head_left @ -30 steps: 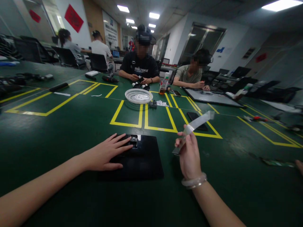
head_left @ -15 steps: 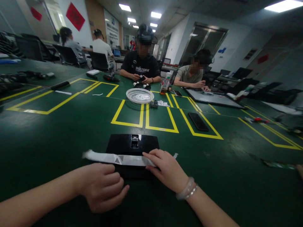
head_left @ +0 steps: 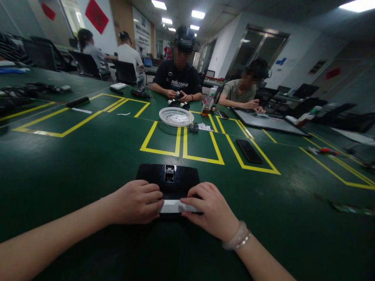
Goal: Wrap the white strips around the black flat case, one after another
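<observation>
The person's left hand (head_left: 136,203) and right hand (head_left: 209,207) are gripping a pale strip (head_left: 171,206) over a black plate (head_left: 186,176).

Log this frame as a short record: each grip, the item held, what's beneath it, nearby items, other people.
Left grip: curled on the pale strip
Right grip: pinching the same pale strip
Pale strip: crosswise above the black panel; contact unclear
Black panel: on the green table, recess near its far edge
Nearby: white basket; dark slab inside yellow tape
Across the table: two people
</observation>
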A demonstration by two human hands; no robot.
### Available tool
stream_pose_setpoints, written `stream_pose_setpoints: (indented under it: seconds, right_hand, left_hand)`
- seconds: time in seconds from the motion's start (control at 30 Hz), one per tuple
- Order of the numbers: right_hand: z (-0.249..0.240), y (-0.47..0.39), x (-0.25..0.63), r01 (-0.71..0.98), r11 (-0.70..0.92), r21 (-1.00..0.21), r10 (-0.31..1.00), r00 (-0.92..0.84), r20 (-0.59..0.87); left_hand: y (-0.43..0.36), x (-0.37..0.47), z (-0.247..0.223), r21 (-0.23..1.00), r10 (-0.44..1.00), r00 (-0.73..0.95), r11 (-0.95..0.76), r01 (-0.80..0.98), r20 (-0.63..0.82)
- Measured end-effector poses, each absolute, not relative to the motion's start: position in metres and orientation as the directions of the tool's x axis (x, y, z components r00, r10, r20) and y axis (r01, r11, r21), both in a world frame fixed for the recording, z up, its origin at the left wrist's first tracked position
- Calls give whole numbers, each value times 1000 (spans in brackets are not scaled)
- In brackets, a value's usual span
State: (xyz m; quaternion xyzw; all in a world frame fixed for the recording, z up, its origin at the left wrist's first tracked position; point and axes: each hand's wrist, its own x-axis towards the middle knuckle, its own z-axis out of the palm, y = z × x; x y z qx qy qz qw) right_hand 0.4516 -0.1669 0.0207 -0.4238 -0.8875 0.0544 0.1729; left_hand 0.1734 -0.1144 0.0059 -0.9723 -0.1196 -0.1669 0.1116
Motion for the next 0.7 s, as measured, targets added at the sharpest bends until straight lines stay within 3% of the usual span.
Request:
stream_pose_setpoints:
  seconds: [0.23, 0.5, 0.7]
  right_hand:
    - [26, -165, 455, 746, 649, -150, 749, -591, 300]
    - [27, -167, 452, 741, 662, -111, 743, -631, 223]
    - [26, -169, 450, 753, 648, -113, 750, -607, 264]
  left_hand:
    - [-108, 173, 8, -212, 223, 905, -926, 313, 362]
    - [-107, 172, 6, -218, 248, 897, -914, 341, 365]
    - [-108, 172, 4, -84, 375, 877, -905, 416, 300]
